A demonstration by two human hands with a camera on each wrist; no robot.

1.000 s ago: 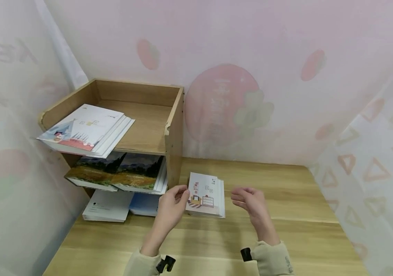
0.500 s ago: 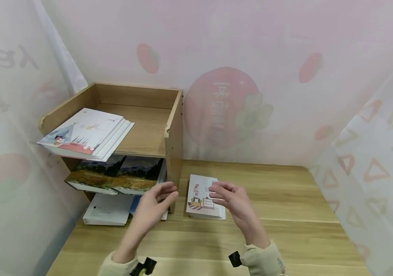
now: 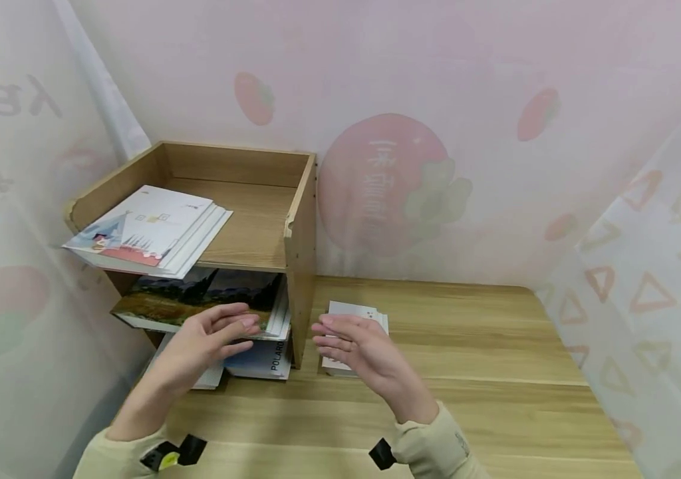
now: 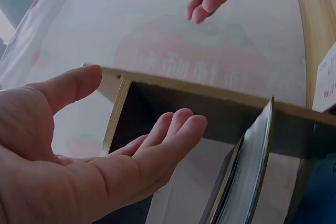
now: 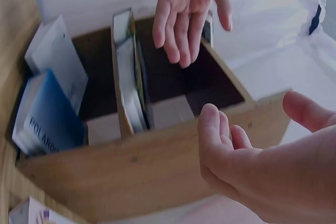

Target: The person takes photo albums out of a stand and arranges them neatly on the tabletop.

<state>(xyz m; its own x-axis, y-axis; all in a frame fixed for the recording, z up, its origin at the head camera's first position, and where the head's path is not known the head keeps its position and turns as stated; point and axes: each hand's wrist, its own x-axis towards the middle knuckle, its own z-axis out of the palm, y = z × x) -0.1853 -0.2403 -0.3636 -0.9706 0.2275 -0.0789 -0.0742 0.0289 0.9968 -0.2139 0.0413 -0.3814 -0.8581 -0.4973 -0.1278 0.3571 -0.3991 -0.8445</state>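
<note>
My left hand [image 3: 199, 346] hovers in front of the wooden shelf's middle and lower levels, fingers relaxed, holding nothing. To its right, my right hand [image 3: 364, 352] floats before a small stack of white books [image 3: 355, 309] on the table and hides much of it. Its fingers are loosely bent and hold nothing. On the middle level, the left hand partly covers books with a dark landscape painting [image 3: 161, 303]. A blue book [image 5: 50, 119] lettered "POLARO" lies on the bottom level. Beside it is a white book [image 3: 210, 379], mostly behind the left hand.
The three-level wooden shelf [image 3: 301, 266] stands at the left of the wooden table [image 3: 466, 346]. White picture books [image 3: 161, 223] lie on its top level, jutting past the front edge. Pale printed curtains [image 3: 388, 60] enclose the table at the back and sides.
Both hands have moved left: the left from beside the white stack to before the shelf, the right from beyond the stack to in front of it. The books look unmoved.
</note>
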